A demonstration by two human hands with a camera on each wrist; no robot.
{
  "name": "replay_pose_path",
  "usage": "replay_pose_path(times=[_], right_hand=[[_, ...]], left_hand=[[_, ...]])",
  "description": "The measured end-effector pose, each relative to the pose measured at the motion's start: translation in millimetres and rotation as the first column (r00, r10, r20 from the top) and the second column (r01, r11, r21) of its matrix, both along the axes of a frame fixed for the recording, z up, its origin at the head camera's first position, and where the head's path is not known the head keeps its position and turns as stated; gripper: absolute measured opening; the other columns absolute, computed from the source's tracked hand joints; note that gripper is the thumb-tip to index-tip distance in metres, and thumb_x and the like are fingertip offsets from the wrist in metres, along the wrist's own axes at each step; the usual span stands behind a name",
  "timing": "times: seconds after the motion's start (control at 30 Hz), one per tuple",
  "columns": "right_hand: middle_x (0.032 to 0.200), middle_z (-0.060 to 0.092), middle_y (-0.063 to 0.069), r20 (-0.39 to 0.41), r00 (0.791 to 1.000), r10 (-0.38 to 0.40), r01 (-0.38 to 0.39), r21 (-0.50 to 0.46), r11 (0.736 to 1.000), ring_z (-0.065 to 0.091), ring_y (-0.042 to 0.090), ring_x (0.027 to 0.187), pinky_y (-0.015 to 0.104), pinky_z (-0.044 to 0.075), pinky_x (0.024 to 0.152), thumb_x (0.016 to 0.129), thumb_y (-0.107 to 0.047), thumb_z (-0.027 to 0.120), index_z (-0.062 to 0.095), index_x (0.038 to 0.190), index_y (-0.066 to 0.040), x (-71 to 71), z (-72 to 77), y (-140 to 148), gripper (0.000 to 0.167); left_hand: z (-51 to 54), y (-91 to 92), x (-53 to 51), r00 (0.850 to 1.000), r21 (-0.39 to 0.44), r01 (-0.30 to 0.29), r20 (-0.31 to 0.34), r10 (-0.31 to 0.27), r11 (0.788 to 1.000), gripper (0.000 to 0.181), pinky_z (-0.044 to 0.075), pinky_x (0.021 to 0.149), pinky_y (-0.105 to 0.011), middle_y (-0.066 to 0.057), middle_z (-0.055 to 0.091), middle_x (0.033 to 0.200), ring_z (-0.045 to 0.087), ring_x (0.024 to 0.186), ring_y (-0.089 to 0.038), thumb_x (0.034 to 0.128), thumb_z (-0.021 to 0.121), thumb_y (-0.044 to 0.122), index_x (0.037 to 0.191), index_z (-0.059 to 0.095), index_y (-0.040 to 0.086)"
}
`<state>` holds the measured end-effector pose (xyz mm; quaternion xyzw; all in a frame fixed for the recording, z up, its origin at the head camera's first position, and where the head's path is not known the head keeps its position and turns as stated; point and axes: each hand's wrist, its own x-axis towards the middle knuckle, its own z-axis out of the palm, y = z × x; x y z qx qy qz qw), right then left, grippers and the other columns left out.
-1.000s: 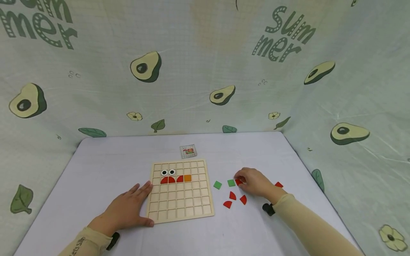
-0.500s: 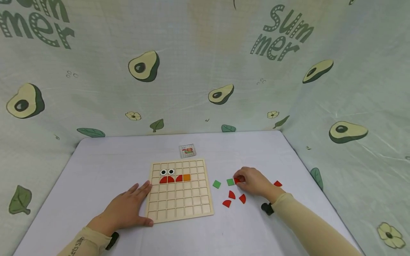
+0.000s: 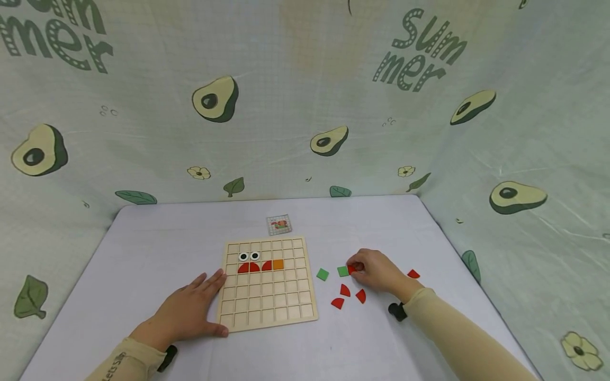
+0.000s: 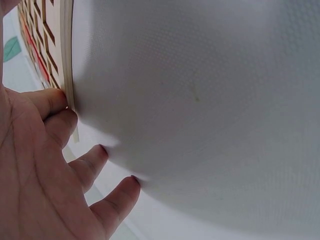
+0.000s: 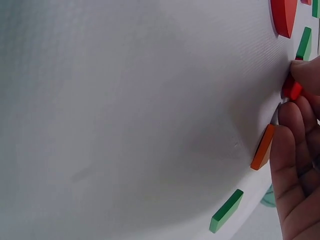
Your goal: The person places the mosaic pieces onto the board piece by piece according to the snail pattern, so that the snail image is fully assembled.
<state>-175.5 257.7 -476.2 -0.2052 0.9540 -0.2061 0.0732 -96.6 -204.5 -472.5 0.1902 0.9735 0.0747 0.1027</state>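
Avocado-printed cloth [image 3: 276, 58] is hung beyond the far edge of a white-covered table [image 3: 147, 238]. Near the table's middle a gridded board [image 3: 268, 304] is laid, its left edge touched by the spread left hand [image 3: 189, 309]. Between this and the table's right edge a red piece [image 3: 351, 269] is pinched by the right hand [image 3: 377, 271], seemingly against a green square [image 3: 342, 271]. Three red quarter-rounds [image 3: 345, 290] are scattered nearer the front edge, a picture card [image 3: 279, 224] nearer the far one.
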Motion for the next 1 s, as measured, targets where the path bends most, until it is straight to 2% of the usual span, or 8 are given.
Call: replay_pose_path(times=[0.3,0.73,0.87,1.0], right_hand=[[0.092,0.061,-0.01,-0.016,1.0,0.001,-0.001,-0.004,1.0,0.055,0.007,0.08,0.024,0.053,0.073,0.083,-0.014,0.08,0.075,0.106,-0.014,-0.7,0.4,-1,0.023],[0.089,0.061,-0.009,-0.048,0.999,0.025,-0.029,-0.084,0.996,0.056,0.009,0.078,0.024,0.053,0.07,0.084,-0.012,0.079,0.075,0.105,-0.011,-6.7,3.4,-3,0.022],[0.087,0.062,-0.009,-0.047,0.999,0.019,-0.024,-0.105,0.994,0.056,0.01,0.077,0.023,0.053,0.069,0.084,-0.013,0.08,0.075,0.105,-0.011,-13.6,8.1,-16,0.022],[0.087,0.062,-0.008,-0.025,0.999,0.033,-0.035,-0.104,0.994,0.056,0.01,0.078,0.022,0.053,0.069,0.084,-0.012,0.079,0.075,0.105,-0.012,-21.9,14.2,-42,0.022]], left_hand=[[1.4,1.0,0.4,1.0,-0.004,0.0,0.008,0.0,1.0,0.125,0.039,0.102,-0.064,-0.012,0.036,0.158,0.034,0.138,-0.05,0.0593,0.07,0.084,0.15,0.042,0.002],[-2.1,-0.7,-0.4,1.0,0.004,-0.007,0.004,0.007,1.0,0.126,0.038,0.103,-0.064,-0.011,0.035,0.158,0.034,0.139,-0.048,0.059,0.07,0.084,0.151,0.042,0.003],[-2.6,-0.7,-0.3,1.0,-0.003,-0.015,0.015,0.015,1.0,0.127,0.038,0.103,-0.064,-0.01,0.035,0.158,0.033,0.139,-0.048,0.0579,0.069,0.085,0.151,0.042,0.004],[-2.2,-0.1,-0.1,1.0,0.001,-0.017,0.02,0.017,1.0,0.128,0.037,0.103,-0.065,-0.01,0.035,0.159,0.033,0.139,-0.048,0.0569,0.069,0.086,0.151,0.042,0.004]])
